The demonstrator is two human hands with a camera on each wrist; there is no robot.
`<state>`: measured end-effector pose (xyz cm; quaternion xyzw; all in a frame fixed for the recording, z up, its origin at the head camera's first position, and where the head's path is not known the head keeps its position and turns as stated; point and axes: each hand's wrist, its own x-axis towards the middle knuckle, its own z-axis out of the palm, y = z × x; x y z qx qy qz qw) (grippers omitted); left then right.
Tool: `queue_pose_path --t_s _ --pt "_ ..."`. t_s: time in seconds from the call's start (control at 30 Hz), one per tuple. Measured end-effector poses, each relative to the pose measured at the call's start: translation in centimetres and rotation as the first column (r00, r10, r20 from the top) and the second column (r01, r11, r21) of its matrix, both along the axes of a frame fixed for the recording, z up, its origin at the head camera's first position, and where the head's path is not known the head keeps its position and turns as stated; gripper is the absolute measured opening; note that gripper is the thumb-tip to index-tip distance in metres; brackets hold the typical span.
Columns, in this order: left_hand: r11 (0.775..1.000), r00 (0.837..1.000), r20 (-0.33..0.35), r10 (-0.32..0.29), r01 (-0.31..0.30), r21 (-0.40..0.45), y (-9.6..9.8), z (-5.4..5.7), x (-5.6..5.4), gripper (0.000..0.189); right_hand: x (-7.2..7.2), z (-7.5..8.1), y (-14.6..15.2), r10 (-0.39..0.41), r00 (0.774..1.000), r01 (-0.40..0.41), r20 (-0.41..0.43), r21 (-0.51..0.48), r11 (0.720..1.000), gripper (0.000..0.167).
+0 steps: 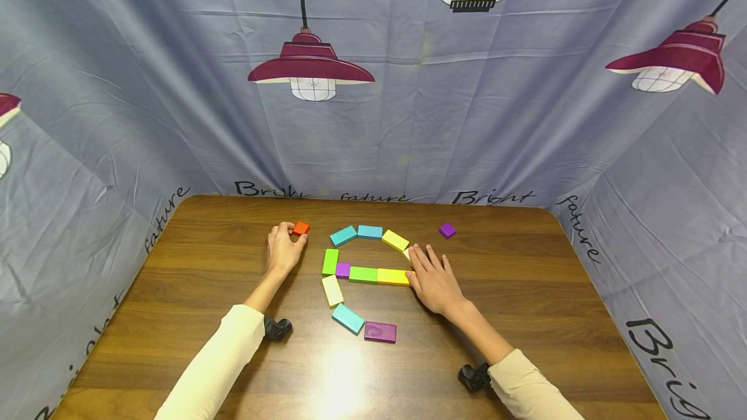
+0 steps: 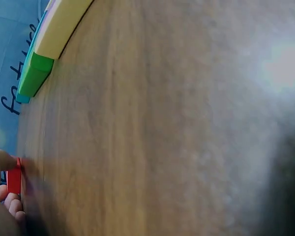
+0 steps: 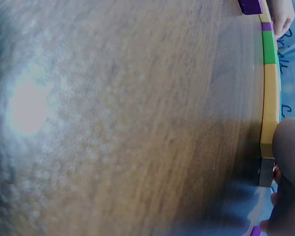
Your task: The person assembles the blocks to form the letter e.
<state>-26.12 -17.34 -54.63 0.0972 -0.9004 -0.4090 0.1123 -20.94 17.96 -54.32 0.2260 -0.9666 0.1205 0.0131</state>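
At the far left of the table, my left hand [image 1: 283, 250] holds a small red block [image 1: 300, 228] between thumb and fingers. The left wrist view shows the red block [image 2: 14, 178] upright between thumb and fingertips. My right hand [image 1: 434, 282] lies with fingers spread over the right end of a block arrangement. Its thumb is at the end of a yellow block [image 1: 393, 277], and its fingertips partly cover a pale block [image 1: 406, 254]. A green block [image 1: 363, 275] and a small purple block [image 1: 343, 270] continue that row leftward. Under the right hand, a dark-looking block [image 3: 266, 172] shows.
Blue blocks [image 1: 370, 232] and a yellow block [image 1: 395, 240] curve along the top. A green block [image 1: 330, 262], cream block [image 1: 332, 291], light-blue block [image 1: 348, 319] and purple block [image 1: 380, 332] curve down the left and bottom. Another purple block [image 1: 447, 231] lies apart at back right.
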Motion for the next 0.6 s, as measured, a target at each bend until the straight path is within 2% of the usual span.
queue_pose_path --t_s 0.17,0.3,0.43,0.6 --pt "1.0 1.0 -0.014 0.015 -0.015 -0.011 0.3 0.1 -0.2 0.038 0.0 -0.1 0.1 -0.005 1.0 0.005 0.0 0.007 1.0 0.058" --pt "1.0 0.999 -0.051 -0.013 0.013 -0.002 0.5 0.2 0.2 0.036 0.0 -0.1 0.1 -0.002 1.0 0.002 0.0 -0.005 1.0 0.058" --pt "0.995 0.991 -0.093 -0.1 0.102 0.017 1.3 0.6 1.2 0.035 0.0 0.0 0.0 -0.001 1.0 0.001 -0.004 -0.011 1.0 0.058" --pt "0.97 0.963 -0.133 -0.235 0.241 0.03 3.2 1.3 3.3 0.032 0.0 -0.1 0.1 0.0 1.0 0.0 -0.002 -0.009 1.0 0.058"
